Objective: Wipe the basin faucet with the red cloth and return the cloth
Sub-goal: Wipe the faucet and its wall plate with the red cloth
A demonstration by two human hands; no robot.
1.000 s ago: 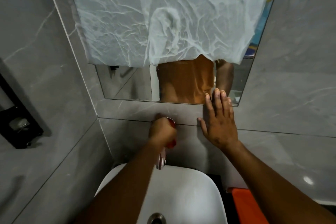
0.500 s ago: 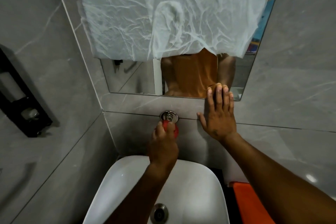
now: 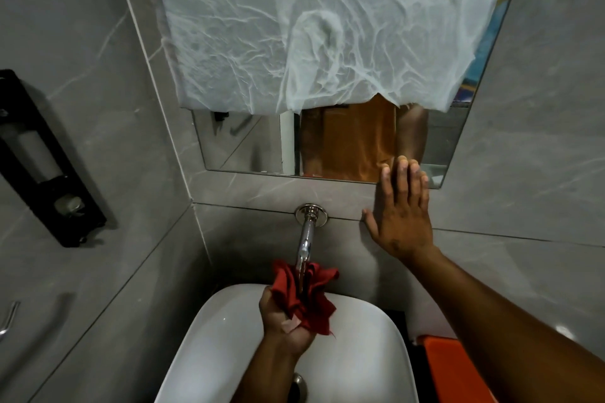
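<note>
A chrome faucet (image 3: 306, 232) sticks out of the grey tiled wall from a round flange and points down over the white basin (image 3: 366, 347). My left hand (image 3: 284, 321) grips the bunched red cloth (image 3: 302, 294), which is wrapped around the faucet's lower end and hides its spout tip. My right hand (image 3: 401, 213) lies flat on the wall to the right of the faucet, fingers spread, fingertips at the mirror's lower edge.
A mirror (image 3: 327, 144) above the faucet is mostly covered by white crinkled sheeting. A black dispenser holder (image 3: 42, 157) hangs on the left wall. An orange object (image 3: 458, 370) sits right of the basin. The drain (image 3: 298, 386) shows beside my forearm.
My left hand has slid with the red cloth from the flange at the wall down along the faucet to its lower end. The right hand has stayed flat on the wall.
</note>
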